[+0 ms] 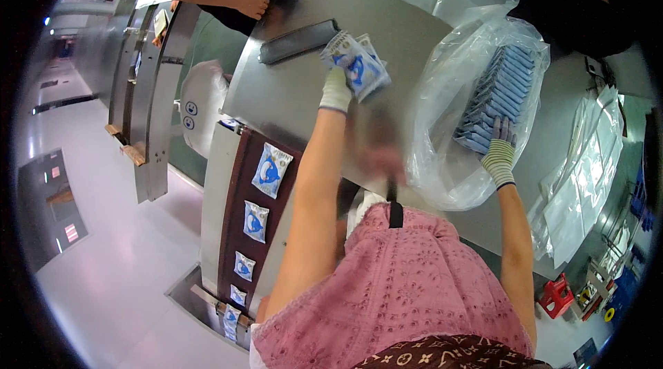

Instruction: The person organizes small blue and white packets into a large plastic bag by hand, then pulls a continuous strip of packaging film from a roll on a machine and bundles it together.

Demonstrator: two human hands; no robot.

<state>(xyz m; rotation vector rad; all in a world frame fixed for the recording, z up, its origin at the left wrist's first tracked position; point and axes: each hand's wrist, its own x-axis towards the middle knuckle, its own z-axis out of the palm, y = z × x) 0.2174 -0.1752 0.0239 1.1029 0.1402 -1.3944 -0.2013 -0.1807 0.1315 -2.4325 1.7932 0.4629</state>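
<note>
My left hand (335, 91), in a striped knit glove, grips white-and-blue sachets (359, 68) above the metal table. At least two overlap there, and they hide part of my fingers. On the right, a clear plastic bag (431, 120) lies open around a tightly stacked row of blue-grey sachets (498, 89). My right hand (501, 149), gloved alike, reaches into the bag. Its fingers lie stretched out against the near end of the row. More sachets lie spaced out on a dark conveyor belt (235, 231) to the left of my left forearm.
A grey metal channel (298, 41) rests on the table (397, 13) at the far left. Another person's hand (253, 5) is by the table's far left edge; a second person stands at the far right. Flat plastic bags (579, 175) lie at right, above a red crate (556, 296).
</note>
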